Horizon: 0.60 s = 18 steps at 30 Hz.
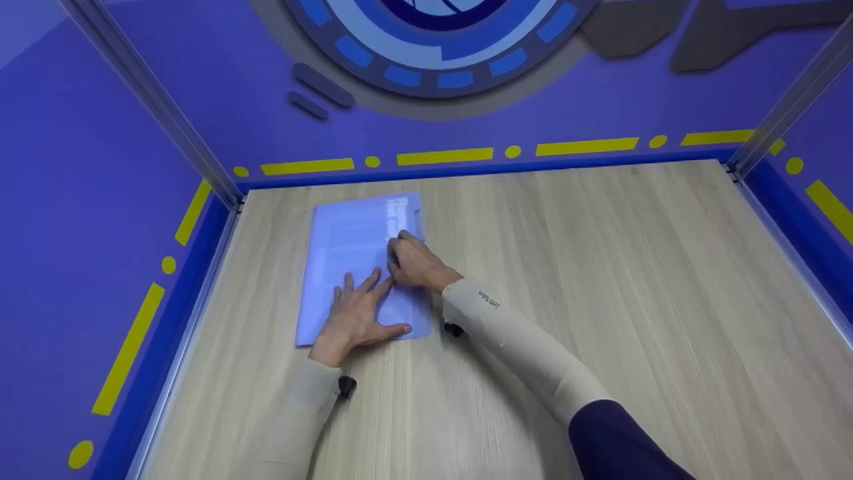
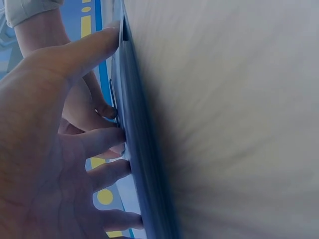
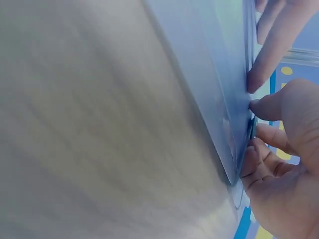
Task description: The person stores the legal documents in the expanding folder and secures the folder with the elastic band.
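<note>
A translucent blue plastic document folder [image 1: 333,240] lies flat on the table, with pale sheets faintly visible through it. My left hand [image 1: 353,317] presses on its lower part, fingers spread and thumb out toward the near right corner. The left wrist view shows those fingertips [image 2: 112,172] touching the top of the folder, whose layered edge [image 2: 144,149] faces the camera. With curled fingers, my right hand [image 1: 414,262] pinches a thin part of the folder near its right side. In the right wrist view, the right hand [image 3: 286,144] partly hides what lies between thumb and fingers.
The wood-grain table [image 1: 566,267] extends to the right of the folder and toward me. Blue-purple panels with yellow markings [image 1: 445,157] enclose it at the back and sides, joined by metal posts [image 1: 160,100] at the corners.
</note>
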{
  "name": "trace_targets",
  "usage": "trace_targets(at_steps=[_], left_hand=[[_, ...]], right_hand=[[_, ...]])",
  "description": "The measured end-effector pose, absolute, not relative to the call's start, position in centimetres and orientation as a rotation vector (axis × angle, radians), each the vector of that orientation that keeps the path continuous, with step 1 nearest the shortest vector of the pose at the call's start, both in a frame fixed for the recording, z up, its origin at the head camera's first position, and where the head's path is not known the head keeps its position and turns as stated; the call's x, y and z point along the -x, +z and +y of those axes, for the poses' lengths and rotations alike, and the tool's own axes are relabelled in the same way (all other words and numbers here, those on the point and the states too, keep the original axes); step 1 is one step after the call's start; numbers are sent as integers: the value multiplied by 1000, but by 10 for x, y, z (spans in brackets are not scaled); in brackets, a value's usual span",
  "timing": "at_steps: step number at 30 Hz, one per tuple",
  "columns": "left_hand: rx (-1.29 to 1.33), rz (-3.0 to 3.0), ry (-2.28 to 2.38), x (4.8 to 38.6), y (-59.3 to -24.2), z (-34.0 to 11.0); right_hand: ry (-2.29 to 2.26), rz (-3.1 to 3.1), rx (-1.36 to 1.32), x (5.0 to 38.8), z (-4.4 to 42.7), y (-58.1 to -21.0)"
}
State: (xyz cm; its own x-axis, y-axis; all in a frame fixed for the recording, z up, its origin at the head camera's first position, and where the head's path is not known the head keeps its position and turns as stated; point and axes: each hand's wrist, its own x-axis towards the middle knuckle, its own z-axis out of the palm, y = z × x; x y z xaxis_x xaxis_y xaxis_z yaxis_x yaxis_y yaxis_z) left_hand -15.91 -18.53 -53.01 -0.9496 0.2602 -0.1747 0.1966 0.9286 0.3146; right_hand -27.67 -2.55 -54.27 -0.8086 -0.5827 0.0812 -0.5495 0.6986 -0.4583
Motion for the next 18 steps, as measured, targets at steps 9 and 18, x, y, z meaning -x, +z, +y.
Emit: trace_targets(at_steps=[9,18], left_hand=[[-318,2862,407,164,-528,-183],[-312,2871,433,169,-518,-186]], right_hand=[[-861,2801,886,284,-2,-536],[-877,2850,870,295,45,-514]])
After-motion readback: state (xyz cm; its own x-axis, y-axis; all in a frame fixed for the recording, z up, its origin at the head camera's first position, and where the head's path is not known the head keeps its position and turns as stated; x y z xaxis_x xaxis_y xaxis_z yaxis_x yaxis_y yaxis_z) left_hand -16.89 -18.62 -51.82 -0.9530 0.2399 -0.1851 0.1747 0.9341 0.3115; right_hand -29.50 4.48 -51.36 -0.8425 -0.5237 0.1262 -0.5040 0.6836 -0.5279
